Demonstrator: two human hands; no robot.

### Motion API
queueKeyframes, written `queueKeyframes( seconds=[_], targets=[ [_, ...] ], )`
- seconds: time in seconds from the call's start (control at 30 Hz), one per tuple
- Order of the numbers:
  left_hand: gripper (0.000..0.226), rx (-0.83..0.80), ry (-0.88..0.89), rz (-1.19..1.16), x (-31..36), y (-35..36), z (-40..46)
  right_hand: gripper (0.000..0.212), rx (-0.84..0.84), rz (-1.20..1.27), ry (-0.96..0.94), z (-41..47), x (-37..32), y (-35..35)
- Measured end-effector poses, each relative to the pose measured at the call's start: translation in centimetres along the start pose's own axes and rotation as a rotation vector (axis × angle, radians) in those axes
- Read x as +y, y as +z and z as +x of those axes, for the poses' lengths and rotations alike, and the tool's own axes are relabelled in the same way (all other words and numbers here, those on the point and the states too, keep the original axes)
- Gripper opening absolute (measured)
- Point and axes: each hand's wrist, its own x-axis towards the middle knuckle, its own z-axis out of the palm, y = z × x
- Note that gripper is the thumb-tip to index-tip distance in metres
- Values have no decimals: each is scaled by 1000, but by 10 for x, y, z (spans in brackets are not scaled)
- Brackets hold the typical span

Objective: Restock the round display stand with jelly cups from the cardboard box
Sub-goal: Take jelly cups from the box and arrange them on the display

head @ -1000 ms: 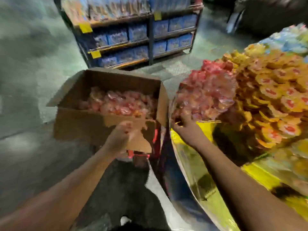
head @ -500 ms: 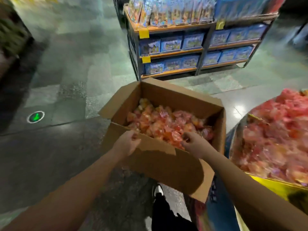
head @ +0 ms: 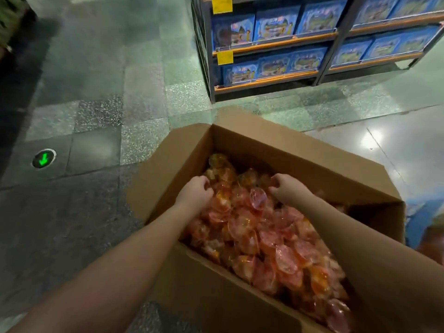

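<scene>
An open cardboard box fills the lower middle of the view, heaped with pink and orange jelly cups in clear wrappers. Both my hands are inside it at the far end of the heap. My left hand has its fingers curled down into the cups near the left wall. My right hand is a little to the right, its fingers curled round cups at the top of the pile. Only a blurred sliver of the round display stand shows at the right edge.
A dark metal shelf rack with blue boxed goods and yellow price tags stands behind the box. Speckled stone floor lies to the left, with a round green arrow light set in it.
My right hand left the red cups on the display stand and went into the box. My left hand let go of the box's front flap and reached into the cups. The view swung left.
</scene>
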Motion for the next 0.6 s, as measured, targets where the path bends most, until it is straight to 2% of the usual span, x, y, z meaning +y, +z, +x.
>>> queueKeyframes(
  seconds=[0.17,0.37,0.47,0.6],
  targets=[
    [26,-56,-20,68,-10,36,82,49,-22,37,50,76,-5,22],
    [54,-85,-82,135,-24,74,145,71,-51,10,73,125,-14,60],
    [55,-61,-137,114,-25,90,167,69,-52,-58,53,143,-18,74],
    [52,-26,-240,111,-30,106,186,67,-58,-81,123,162,-16,85]
  ],
)
